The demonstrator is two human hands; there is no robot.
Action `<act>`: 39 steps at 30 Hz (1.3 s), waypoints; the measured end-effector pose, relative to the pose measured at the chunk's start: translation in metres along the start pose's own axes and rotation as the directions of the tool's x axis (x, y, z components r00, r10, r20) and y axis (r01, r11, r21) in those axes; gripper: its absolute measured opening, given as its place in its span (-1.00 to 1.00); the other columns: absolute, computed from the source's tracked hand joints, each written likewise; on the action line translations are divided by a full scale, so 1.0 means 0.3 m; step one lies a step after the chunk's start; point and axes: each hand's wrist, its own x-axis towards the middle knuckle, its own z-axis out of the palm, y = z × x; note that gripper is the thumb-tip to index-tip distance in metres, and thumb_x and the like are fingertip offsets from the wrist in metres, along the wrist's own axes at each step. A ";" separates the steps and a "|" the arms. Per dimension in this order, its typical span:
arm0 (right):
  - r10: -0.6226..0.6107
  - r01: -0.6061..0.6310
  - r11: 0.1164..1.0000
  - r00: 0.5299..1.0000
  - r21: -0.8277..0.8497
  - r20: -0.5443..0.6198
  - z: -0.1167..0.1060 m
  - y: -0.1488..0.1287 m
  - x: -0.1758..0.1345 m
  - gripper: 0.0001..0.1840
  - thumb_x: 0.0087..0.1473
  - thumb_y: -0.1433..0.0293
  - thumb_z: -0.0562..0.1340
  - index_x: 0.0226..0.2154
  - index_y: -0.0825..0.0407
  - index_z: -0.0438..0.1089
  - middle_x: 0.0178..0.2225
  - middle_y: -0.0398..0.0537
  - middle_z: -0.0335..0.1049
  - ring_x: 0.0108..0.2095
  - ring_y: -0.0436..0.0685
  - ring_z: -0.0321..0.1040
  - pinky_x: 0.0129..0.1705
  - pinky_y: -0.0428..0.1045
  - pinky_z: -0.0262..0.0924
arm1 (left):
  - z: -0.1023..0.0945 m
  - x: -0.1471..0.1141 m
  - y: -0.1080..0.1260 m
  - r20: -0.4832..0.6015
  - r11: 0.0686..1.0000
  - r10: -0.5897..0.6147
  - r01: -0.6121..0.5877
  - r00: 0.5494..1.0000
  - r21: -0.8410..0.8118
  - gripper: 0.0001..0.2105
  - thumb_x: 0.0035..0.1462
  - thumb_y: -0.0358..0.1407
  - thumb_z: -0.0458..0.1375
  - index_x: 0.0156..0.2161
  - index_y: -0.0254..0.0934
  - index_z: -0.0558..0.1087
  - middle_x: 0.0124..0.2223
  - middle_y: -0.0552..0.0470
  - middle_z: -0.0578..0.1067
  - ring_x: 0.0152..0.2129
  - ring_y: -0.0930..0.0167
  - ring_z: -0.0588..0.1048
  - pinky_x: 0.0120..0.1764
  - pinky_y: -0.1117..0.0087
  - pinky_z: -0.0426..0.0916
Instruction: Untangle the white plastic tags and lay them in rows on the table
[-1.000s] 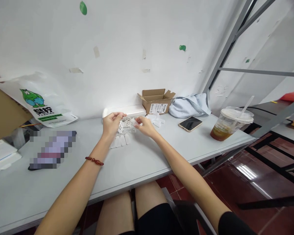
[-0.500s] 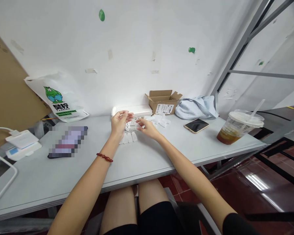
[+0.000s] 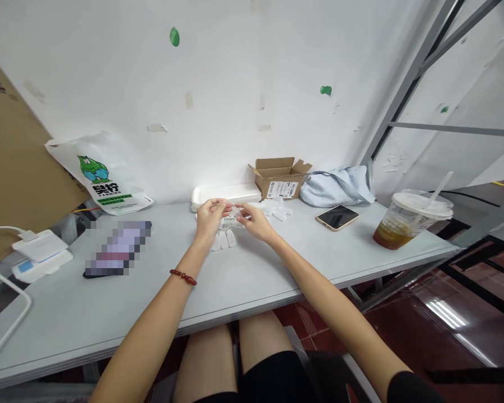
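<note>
My left hand (image 3: 211, 219) is raised over the middle of the table, thumb and fingers pinched together. What it holds is too small to make out. Close beside it, my right hand (image 3: 254, 221) pinches a small translucent white piece (image 3: 236, 212), and the fingertips of both hands nearly meet. Under the hands lie several flat white oval pieces (image 3: 224, 240) in a row, partly covered by the left hand. Behind the right hand is a loose pile of small translucent white pieces (image 3: 280, 211).
White trays (image 3: 229, 193) and an open cardboard box (image 3: 280, 182) stand by the wall, beside a light blue cloth bundle (image 3: 336, 186). A phone (image 3: 337, 217) and a drink cup (image 3: 407, 221) are at right. At left are another phone (image 3: 120, 246), a plastic bag (image 3: 105, 179) and a white charger (image 3: 42, 249).
My hands have come closer together, and the small white piece is now between their fingertips. The whole view has shifted slightly.
</note>
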 end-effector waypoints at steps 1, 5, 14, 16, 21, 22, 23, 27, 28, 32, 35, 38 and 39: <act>0.005 -0.005 1.000 1.000 0.013 -0.005 0.000 0.002 0.002 -0.61 0.00 0.49 0.18 -0.06 0.07 0.37 -0.37 -0.11 0.42 -0.36 0.02 0.31 -0.18 -0.02 0.20 | 0.001 -0.001 -0.005 0.018 0.999 0.017 -0.018 1.000 0.034 -0.79 -0.06 -0.22 0.26 -0.36 -0.33 0.41 -0.39 -0.02 0.55 -0.42 0.42 0.53 -0.27 0.36 0.41; 0.028 -0.029 0.997 1.000 0.074 0.011 -0.004 0.002 0.005 -0.64 -0.01 0.48 0.17 -0.09 0.09 0.38 -0.39 -0.11 0.43 -0.40 0.01 0.31 -0.24 -0.04 0.20 | 0.005 -0.004 -0.024 0.079 0.990 0.049 -0.059 0.996 0.124 -0.81 -0.17 -0.25 0.30 -0.45 -0.33 0.45 -0.44 0.02 0.51 -0.45 0.43 0.48 -0.31 0.39 0.41; 0.072 -0.077 0.993 0.996 0.089 0.052 0.003 0.004 0.000 -0.73 0.05 0.49 0.10 -0.14 0.10 0.32 -0.45 -0.14 0.40 -0.43 0.00 0.30 -0.30 -0.05 0.19 | -0.006 -0.003 -0.029 0.156 0.973 -0.056 0.018 0.986 0.232 -0.79 -0.15 -0.24 0.30 -0.40 -0.35 0.53 -0.40 -0.03 0.56 -0.44 0.38 0.50 -0.29 0.34 0.39; 0.079 -0.086 0.989 0.995 0.117 0.064 0.002 0.006 0.001 -0.73 0.07 0.47 0.09 -0.13 0.08 0.30 -0.44 -0.15 0.39 -0.41 0.00 0.32 -0.29 -0.05 0.21 | -0.008 -0.004 -0.029 0.180 0.960 -0.049 -0.004 0.982 0.281 -0.78 -0.12 -0.21 0.28 -0.37 -0.33 0.55 -0.38 -0.05 0.58 -0.41 0.35 0.50 -0.31 0.35 0.37; 0.088 -0.091 0.993 0.995 0.073 0.052 0.001 0.005 -0.003 -0.70 0.10 0.39 0.11 -0.08 0.07 0.26 -0.42 -0.13 0.39 -0.38 0.02 0.33 -0.26 -0.02 0.24 | -0.009 -0.002 -0.039 0.192 0.936 -0.025 -0.044 0.981 0.350 -0.86 -0.11 -0.25 0.28 -0.43 -0.29 0.57 -0.42 -0.02 0.57 -0.45 0.35 0.48 -0.34 0.37 0.33; 0.080 -0.082 0.996 0.996 0.046 0.038 0.002 0.004 -0.005 -0.70 0.09 0.38 0.13 -0.09 0.07 0.26 -0.40 -0.12 0.40 -0.37 0.03 0.33 -0.25 -0.02 0.24 | -0.010 0.000 -0.043 0.184 0.935 -0.017 -0.049 0.983 0.352 -0.87 -0.12 -0.26 0.28 -0.45 -0.29 0.56 -0.44 -0.01 0.57 -0.47 0.35 0.47 -0.34 0.36 0.32; 0.068 -0.069 0.998 0.997 0.014 0.024 0.004 0.004 -0.007 -0.70 0.07 0.37 0.16 -0.10 0.06 0.26 -0.36 -0.10 0.41 -0.36 0.04 0.33 -0.24 -0.01 0.24 | -0.010 0.001 -0.046 0.178 0.934 -0.011 -0.054 0.984 0.354 -0.88 -0.13 -0.27 0.29 -0.46 -0.29 0.56 -0.45 0.00 0.56 -0.48 0.36 0.47 -0.33 0.36 0.32; 0.031 -0.034 0.994 0.999 -0.105 -0.027 0.007 0.001 -0.007 -0.76 0.03 0.38 0.20 -0.19 0.05 0.31 -0.28 -0.03 0.42 -0.32 0.06 0.33 -0.19 0.01 0.23 | -0.013 0.007 -0.051 0.179 0.931 0.005 -0.070 0.984 0.358 -0.87 -0.13 -0.26 0.28 -0.46 -0.29 0.56 -0.45 0.00 0.55 -0.47 0.35 0.46 -0.29 0.35 0.32; 0.040 -0.045 0.993 0.998 -0.109 -0.041 0.005 0.001 -0.005 -0.78 0.03 0.38 0.19 -0.20 0.05 0.32 -0.29 -0.03 0.42 -0.32 0.07 0.34 -0.19 0.02 0.23 | -0.014 0.008 -0.050 0.184 0.926 0.013 -0.081 0.983 0.367 -0.87 -0.11 -0.25 0.26 -0.44 -0.28 0.56 -0.43 -0.01 0.56 -0.45 0.34 0.47 -0.28 0.33 0.33; 0.152 -0.156 0.988 0.980 -0.021 -0.129 -0.018 0.006 0.009 -0.75 0.05 0.43 0.14 -0.16 0.05 0.31 -0.29 -0.04 0.40 -0.35 0.06 0.39 -0.22 0.01 0.26 | -0.015 0.009 -0.052 0.307 0.813 0.093 -0.250 0.947 0.525 -0.85 -0.01 -0.29 0.15 -0.47 -0.25 0.55 -0.36 -0.05 0.58 -0.36 0.25 0.48 -0.14 0.21 0.32; 0.205 -0.198 0.979 0.957 0.054 -0.205 -0.038 0.014 0.019 -0.75 0.06 0.43 0.11 -0.15 0.06 0.28 -0.31 -0.05 0.40 -0.37 0.04 0.40 -0.24 0.00 0.28 | -0.012 0.000 -0.066 0.525 0.667 0.122 -0.461 0.842 0.585 -0.82 -0.03 -0.37 0.10 -0.56 -0.21 0.51 -0.31 -0.07 0.58 -0.26 0.19 0.46 -0.01 0.14 0.26; 0.220 -0.206 0.975 0.946 0.083 -0.237 -0.045 0.021 0.025 -0.78 0.05 0.43 0.11 -0.18 0.07 0.28 -0.34 -0.07 0.40 -0.38 0.04 0.41 -0.25 0.00 0.28 | -0.008 -0.012 -0.087 0.610 0.577 0.118 -0.554 0.784 0.600 -0.84 -0.08 -0.39 0.10 -0.57 -0.19 0.49 -0.29 -0.10 0.57 -0.17 0.14 0.41 0.04 0.11 0.23; 0.217 -0.203 0.976 0.947 0.084 -0.237 -0.045 0.022 0.026 -0.78 0.04 0.44 0.12 -0.19 0.06 0.28 -0.35 -0.07 0.40 -0.39 0.04 0.40 -0.25 -0.01 0.28 | -0.008 -0.014 -0.093 0.612 0.563 0.114 -0.558 0.783 0.609 -0.85 -0.09 -0.38 0.10 -0.57 -0.19 0.49 -0.31 -0.11 0.57 -0.16 0.13 0.40 0.05 0.10 0.22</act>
